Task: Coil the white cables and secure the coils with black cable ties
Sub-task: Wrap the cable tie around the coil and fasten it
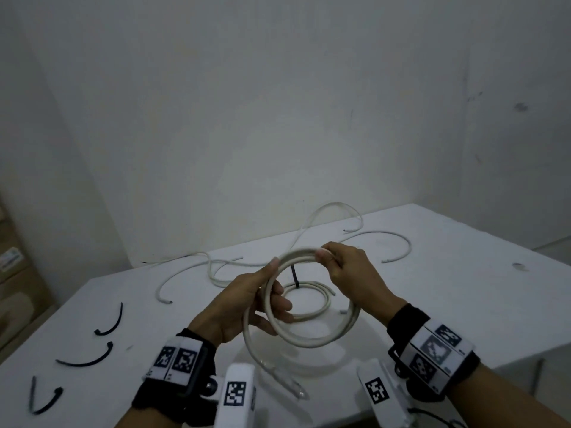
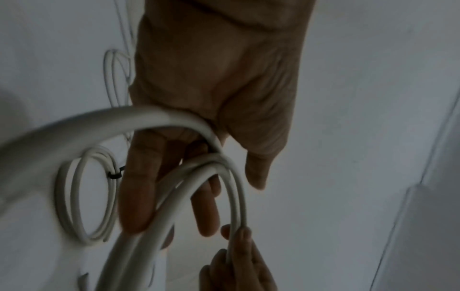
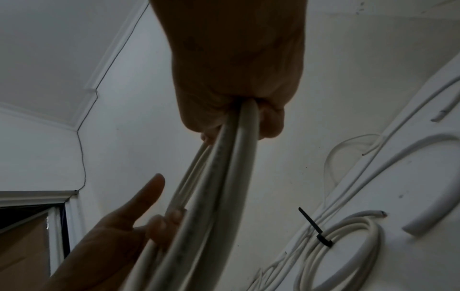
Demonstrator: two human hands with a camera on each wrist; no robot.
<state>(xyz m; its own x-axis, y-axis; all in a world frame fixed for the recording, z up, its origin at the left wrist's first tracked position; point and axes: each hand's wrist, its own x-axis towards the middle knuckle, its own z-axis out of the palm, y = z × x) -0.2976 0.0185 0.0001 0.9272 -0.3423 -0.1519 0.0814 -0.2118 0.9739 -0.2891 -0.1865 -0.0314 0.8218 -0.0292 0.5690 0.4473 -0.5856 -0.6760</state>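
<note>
Both hands hold one white cable coil (image 1: 309, 342) in the air above the white table (image 1: 448, 273). My left hand (image 1: 276, 287) grips its left side, thumb on top and fingers through the ring. My right hand (image 1: 329, 259) has its fingers curled round the top strands. A loose tail (image 1: 278, 373) hangs from the coil toward me. In the left wrist view the coil (image 2: 237, 196) passes between thumb and fingers. In the right wrist view the right hand (image 3: 236, 122) clamps the strands (image 3: 211, 187). Three black cable ties (image 1: 111, 322) (image 1: 89, 358) (image 1: 43, 401) lie at the table's left.
A finished coil (image 1: 312, 304) lies on the table under my hands, bound by a black tie (image 1: 295, 274) that sticks up; it also shows in the right wrist view (image 3: 348, 246). Loose white cables (image 1: 395, 242) sprawl along the far edge by the wall. Cardboard boxes (image 1: 12, 257) stand at the left.
</note>
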